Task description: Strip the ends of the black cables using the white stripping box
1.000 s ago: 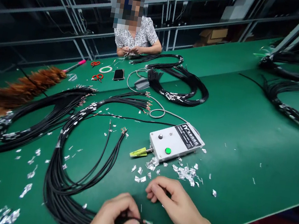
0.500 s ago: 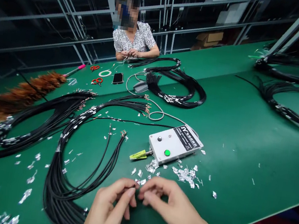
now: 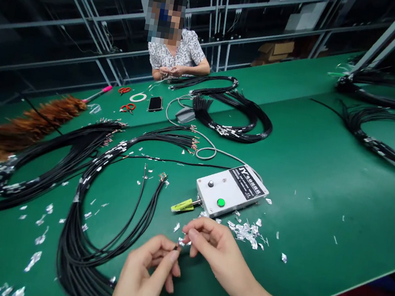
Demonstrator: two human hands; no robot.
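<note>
My left hand [image 3: 152, 268] pinches a black cable [image 3: 176, 248], whose dark tip shows between thumb and forefinger. Just beyond that tip, my right hand [image 3: 210, 245] has its thumb and fingers pressed together; what they hold is too small to make out. A silvery foil scrap [image 3: 181, 241] shows by the right fingertips. Ahead of both hands sits a white box-shaped machine [image 3: 230, 190] with a green button, a black knob and a yellow-green clip [image 3: 184, 206] on its shaft. To the left curves a bundle of black cables [image 3: 72, 243], its near part hidden behind my left hand.
Foil scraps [image 3: 247, 233] lie by the machine and across the left side. More cable coils [image 3: 261, 123] rest farther back and at right. Scissors [image 3: 128, 108], a phone [image 3: 155, 104], a tape ring [image 3: 138, 97] and a brown feather duster [image 3: 45, 116] lie back left. A person [image 3: 178, 55] sits opposite.
My right hand has moved slightly up and away from me, uncovering the cable tip in my left hand. The left hand has stayed nearly in place.
</note>
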